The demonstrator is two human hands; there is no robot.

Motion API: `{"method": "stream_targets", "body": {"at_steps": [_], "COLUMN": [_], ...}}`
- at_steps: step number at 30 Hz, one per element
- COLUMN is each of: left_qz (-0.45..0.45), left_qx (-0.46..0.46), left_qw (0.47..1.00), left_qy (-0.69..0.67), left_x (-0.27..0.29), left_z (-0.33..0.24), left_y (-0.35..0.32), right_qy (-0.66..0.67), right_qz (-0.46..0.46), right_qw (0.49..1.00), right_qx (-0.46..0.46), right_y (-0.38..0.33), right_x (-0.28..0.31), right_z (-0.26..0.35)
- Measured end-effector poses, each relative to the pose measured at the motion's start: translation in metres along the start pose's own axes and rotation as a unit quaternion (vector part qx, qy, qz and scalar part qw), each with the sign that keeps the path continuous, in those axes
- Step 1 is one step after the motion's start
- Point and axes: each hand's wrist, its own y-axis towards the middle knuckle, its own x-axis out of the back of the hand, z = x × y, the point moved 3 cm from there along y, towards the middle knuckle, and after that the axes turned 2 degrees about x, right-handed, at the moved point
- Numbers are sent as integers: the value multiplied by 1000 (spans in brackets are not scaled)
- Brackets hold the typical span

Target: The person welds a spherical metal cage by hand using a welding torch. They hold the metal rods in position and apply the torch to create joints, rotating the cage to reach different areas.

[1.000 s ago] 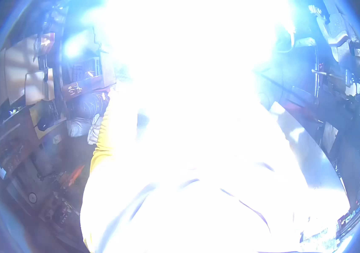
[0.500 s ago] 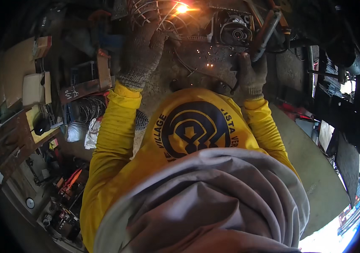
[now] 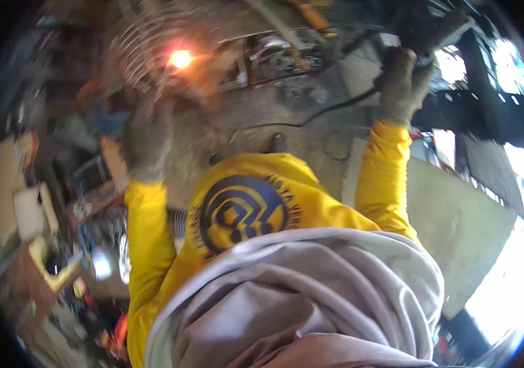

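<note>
Head view, looking down past a grey hood (image 3: 311, 300) and a yellow shirt (image 3: 243, 202) with a round dark-blue emblem on the chest. Both arms are stretched up toward the top of the picture, hands well apart, each in a grey work glove.

Left hand (image 3: 146, 138) is raised at upper left, blurred, fingers pointing up toward a wire grille (image 3: 142, 43), a fan-guard sort of thing made of curved rings. Whether the glove actually grips the wires or only touches them, I cannot tell; the blur hides it. Just right of the grille's edge an orange spark (image 3: 179, 59) glows bright, with a warm haze around it.

Right hand (image 3: 401, 86) is up at upper right, closed round a dark tool (image 3: 418, 52), the glove wrapped on its handle. A black cable (image 3: 335, 109) runs from that hand leftward across the grey floor (image 3: 262, 116).

Between the two hands, near the top edge, sits a dark metal machine part (image 3: 274, 58), well clear of both gloves.

Down the left side, a cluttered bench (image 3: 47, 233) with boxes and small items, too blurred to name. On the right, a pale flat board (image 3: 458, 227) lies beside the right sleeve, and bright daylight washes out the lower right rim.
</note>
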Motion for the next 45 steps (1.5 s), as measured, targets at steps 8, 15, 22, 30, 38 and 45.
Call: {"method": "stream_targets", "body": {"at_steps": [8, 15, 22, 30, 38, 45], "left_qz": [-48, -44, -80, -66, -34, -19], "left_qx": [-111, -78, -130, -132, -69, -88], "left_qw": [983, 995, 982, 983, 992, 990], "left_qy": [138, 49, 116, 114, 101, 111], "left_x": [-7, -1, -4, -4, -1, -4], "left_z": [28, -7, 14, 18, 9, 22], "left_y": [8, 6, 5, 6, 5, 4], "right_qy": [-234, -335, -430, -479, -444, -577], "right_qz": [-211, -231, -260, -139, -154, -232], "right_qw": [936, 913, 863, 865, 881, 765], "right_qx": [154, 25, 42, 58, 59, 168], "right_y": [119, 185, 159, 161, 139, 132], "right_x": [40, 44, 27, 38, 36, 35], "right_z": [-12, -94, -65, -65, -58, -85]}}
